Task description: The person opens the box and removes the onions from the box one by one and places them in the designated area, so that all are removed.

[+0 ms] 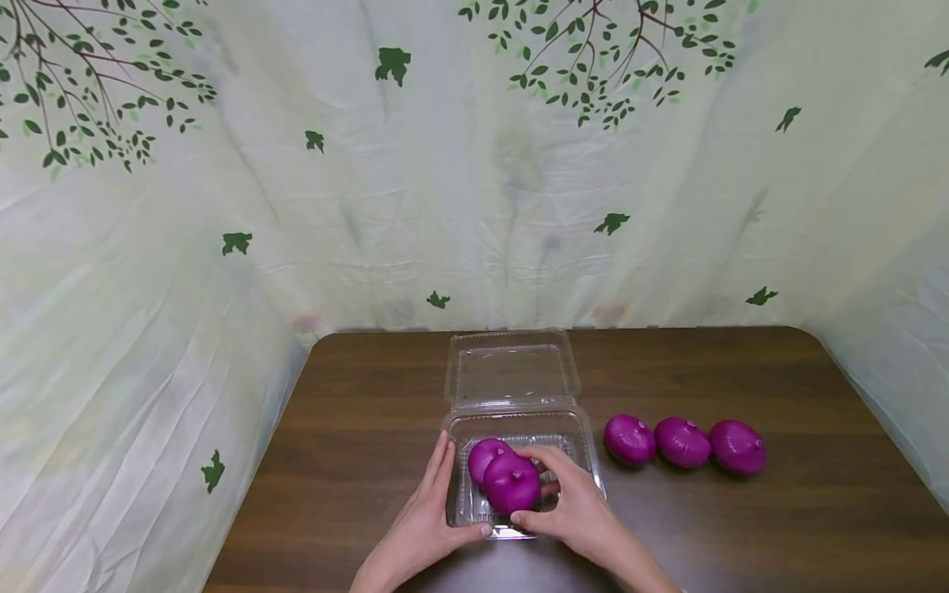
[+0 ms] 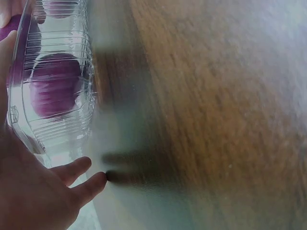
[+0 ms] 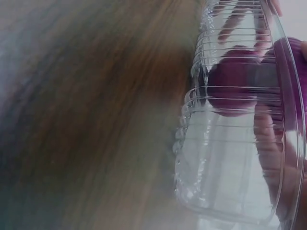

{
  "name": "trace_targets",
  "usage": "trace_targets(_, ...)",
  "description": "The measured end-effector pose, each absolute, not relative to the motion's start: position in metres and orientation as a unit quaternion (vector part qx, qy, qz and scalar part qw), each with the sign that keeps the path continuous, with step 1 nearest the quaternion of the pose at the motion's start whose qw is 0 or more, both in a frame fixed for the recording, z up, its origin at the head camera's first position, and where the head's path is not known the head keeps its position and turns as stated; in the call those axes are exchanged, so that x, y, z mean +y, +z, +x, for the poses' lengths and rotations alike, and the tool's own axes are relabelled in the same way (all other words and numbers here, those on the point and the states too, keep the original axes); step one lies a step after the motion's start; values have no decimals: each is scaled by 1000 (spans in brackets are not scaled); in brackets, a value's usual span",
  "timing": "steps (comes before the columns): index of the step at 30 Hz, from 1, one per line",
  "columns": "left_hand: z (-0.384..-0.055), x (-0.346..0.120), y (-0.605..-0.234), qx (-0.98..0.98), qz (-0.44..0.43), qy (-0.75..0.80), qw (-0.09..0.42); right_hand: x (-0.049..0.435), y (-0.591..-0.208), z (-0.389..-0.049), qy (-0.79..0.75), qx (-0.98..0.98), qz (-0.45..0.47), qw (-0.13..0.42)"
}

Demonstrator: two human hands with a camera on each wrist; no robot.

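A clear plastic clamshell container (image 1: 591,461) stands on the table with its lid folded back. My right hand (image 1: 577,509) grips a purple-red onion (image 1: 513,484) between thumb and fingers, over the container's tray. Behind that one, partly covered by it, is a second red onion (image 1: 485,453); through the ribbed wall an onion (image 2: 56,85) shows inside in the left wrist view. At the container's near left corner is my left hand (image 1: 424,520), fingers straight along the left side, thumb along the front rim. In the right wrist view the held onion (image 3: 293,62) appears at rim height.
Three more red onions, the nearest to the container being one onion (image 1: 629,441), form a row on the right of the brown wooden table (image 1: 371,412). The raised lid (image 1: 513,371) reaches toward the table's far edge. A leaf-patterned curtain (image 1: 445,181) hangs behind.
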State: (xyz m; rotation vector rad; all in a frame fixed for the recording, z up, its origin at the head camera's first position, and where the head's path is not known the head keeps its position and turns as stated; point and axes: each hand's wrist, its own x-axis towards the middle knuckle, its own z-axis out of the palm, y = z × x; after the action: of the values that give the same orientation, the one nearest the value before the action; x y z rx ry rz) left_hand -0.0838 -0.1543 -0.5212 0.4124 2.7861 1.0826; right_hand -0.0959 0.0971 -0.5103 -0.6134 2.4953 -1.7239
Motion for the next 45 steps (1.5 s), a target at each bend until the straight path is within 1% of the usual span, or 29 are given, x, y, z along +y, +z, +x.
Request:
trace_targets(7,-84,-154,-521,920,138,363,57,103,-512,-93,-554,800,-232,6)
trace_targets(15,-83,-154,-521,919,137,367,56,113,-509,-87,-561,799,-216,2)
trace_targets(21,-82,-154,-522,917,137,370,55,126,-507,-81,-549,809,-208,-21)
trace_targets(28,-82,-154,-521,918,123,369,72,145,-507,-77,-541,813,-206,-61)
trace_targets(37,-84,-154,-520,918,124,369,75,168,-505,-71,-508,833,-192,-101)
trace_targets(45,-83,-155,-521,919,124,369,70,186,-495,-68,-488,848,-171,-120)
